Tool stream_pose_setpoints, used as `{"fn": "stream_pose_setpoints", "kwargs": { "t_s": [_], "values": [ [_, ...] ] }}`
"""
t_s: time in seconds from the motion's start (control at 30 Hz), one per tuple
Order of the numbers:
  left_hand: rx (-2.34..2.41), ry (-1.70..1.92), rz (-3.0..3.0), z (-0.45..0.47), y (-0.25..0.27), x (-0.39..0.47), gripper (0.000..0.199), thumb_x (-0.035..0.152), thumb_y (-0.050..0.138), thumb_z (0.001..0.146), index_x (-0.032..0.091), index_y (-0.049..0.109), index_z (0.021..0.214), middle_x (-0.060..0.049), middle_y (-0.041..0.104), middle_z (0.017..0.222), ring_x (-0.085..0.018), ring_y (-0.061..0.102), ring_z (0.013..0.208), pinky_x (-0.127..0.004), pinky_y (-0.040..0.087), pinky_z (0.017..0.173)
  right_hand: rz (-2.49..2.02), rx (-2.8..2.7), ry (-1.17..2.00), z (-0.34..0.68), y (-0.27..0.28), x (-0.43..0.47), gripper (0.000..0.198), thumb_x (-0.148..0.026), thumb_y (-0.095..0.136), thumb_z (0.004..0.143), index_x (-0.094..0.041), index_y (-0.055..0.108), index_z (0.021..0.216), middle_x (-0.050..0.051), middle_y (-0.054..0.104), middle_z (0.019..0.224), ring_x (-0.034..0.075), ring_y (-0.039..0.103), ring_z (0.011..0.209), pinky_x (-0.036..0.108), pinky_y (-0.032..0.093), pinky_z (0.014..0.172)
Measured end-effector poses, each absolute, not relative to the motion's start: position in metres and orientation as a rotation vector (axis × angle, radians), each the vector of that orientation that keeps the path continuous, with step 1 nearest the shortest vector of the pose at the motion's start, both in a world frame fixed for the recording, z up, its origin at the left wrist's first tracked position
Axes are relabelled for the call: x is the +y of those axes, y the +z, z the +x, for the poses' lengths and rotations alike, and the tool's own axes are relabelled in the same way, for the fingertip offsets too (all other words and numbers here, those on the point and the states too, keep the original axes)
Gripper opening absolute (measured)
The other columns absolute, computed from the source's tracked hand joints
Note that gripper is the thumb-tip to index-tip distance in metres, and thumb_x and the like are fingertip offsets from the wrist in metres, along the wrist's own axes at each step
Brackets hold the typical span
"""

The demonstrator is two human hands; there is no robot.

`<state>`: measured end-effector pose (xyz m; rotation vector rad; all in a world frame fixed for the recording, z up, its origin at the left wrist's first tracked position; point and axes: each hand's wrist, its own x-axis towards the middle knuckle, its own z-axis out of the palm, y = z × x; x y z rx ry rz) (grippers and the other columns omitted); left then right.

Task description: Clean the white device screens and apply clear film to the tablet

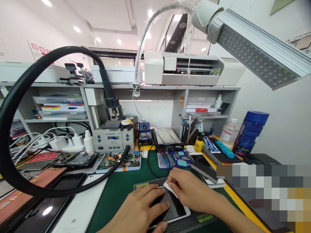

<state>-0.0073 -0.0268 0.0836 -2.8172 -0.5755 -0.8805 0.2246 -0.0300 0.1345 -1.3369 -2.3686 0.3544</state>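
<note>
A white-framed tablet (173, 208) with a dark screen lies on a dotted grey mat (201, 221) at the bench's front. My left hand (143, 205) rests on its left side, fingers spread over the glass and edge. Bent fingers of my right hand (186, 187) pinch a white wipe (167, 185) against the far part of the screen. Part of the wipe is hidden under those fingers, and both hands cover much of the tablet.
A thick black hose (5, 155) loops across the left side from the hot-air station (110, 139). Behind the mat are a tray of small parts (131, 161) and a heating plate (167, 136). Other tablets (85, 194) lie left; a yellow bottle (198, 144) stands right.
</note>
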Motion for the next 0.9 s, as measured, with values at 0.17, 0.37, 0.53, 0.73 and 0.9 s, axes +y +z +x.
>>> {"fn": "stream_pose_setpoints", "kwargs": {
  "t_s": [0.17,0.37,0.53,0.73,0.9],
  "values": [
    [-0.577,-0.872,-2.837,-0.0085,0.0847,-0.0278,0.037,0.041,0.055,0.089,0.029,0.065,0.122,-0.004,0.068,0.125,-0.028,0.064,0.114,-0.039,0.057,0.092,-1.336,-2.372,0.357,0.2239,0.1354,-0.0311,0.015,-0.013,0.046,0.094,-0.02,0.058,0.087,0.003,0.063,0.089,0.018,0.059,0.08,0.027,0.043,0.069],
    [-0.583,-0.848,-2.853,-0.0082,0.0881,-0.0294,0.038,0.04,0.057,0.087,0.028,0.065,0.122,-0.006,0.068,0.125,-0.028,0.064,0.113,-0.038,0.055,0.095,-1.349,-2.368,0.359,0.2235,0.1357,-0.0319,0.016,-0.014,0.047,0.095,-0.02,0.058,0.086,0.003,0.063,0.088,0.018,0.059,0.079,0.028,0.043,0.07],
    [-0.595,-0.832,-2.855,-0.0078,0.0898,-0.0298,0.038,0.04,0.058,0.087,0.028,0.064,0.123,-0.005,0.068,0.125,-0.027,0.063,0.115,-0.037,0.054,0.096,-1.346,-2.373,0.365,0.2236,0.1364,-0.0316,0.016,-0.014,0.046,0.095,-0.02,0.057,0.085,0.003,0.063,0.088,0.018,0.059,0.08,0.027,0.043,0.07],
    [-0.606,-0.826,-2.867,-0.0093,0.0883,-0.0296,0.04,0.039,0.058,0.086,0.029,0.063,0.124,-0.005,0.066,0.128,-0.028,0.062,0.117,-0.038,0.055,0.095,-1.347,-2.368,0.359,0.2234,0.1353,-0.0321,0.016,-0.014,0.046,0.095,-0.02,0.058,0.086,0.002,0.062,0.087,0.018,0.059,0.079,0.027,0.043,0.07],
    [-0.614,-0.825,-2.868,-0.0086,0.0877,-0.0294,0.04,0.041,0.059,0.086,0.029,0.063,0.124,-0.005,0.067,0.128,-0.028,0.062,0.116,-0.038,0.056,0.094,-1.345,-2.367,0.36,0.2239,0.1353,-0.0318,0.016,-0.014,0.047,0.095,-0.02,0.058,0.085,0.003,0.063,0.087,0.018,0.059,0.079,0.027,0.043,0.07]
  ]
}}
